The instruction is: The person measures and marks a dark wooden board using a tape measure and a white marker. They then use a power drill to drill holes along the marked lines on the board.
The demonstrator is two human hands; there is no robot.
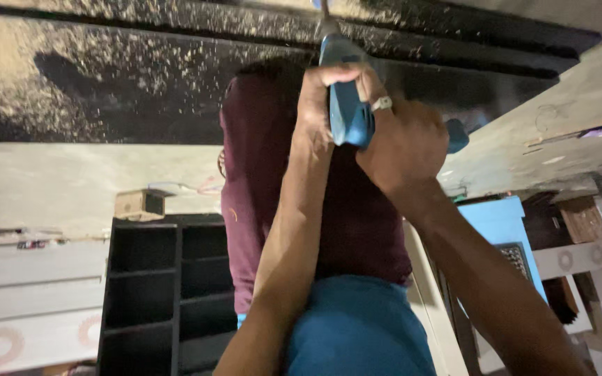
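Note:
Both of my arms reach forward to a blue power drill. My left hand wraps the drill's body from the left. My right hand, with a ring on one finger, grips it from the right, over the handle. The drill's bit points at a black board that is strewn with pale sawdust. The bit's tip runs out of the top of the frame.
A person in a maroon shirt and blue trousers stands right behind the drill, head hidden by the board. A black shelf unit stands at lower left, white panels beside it, and a light blue panel and wooden pieces at right.

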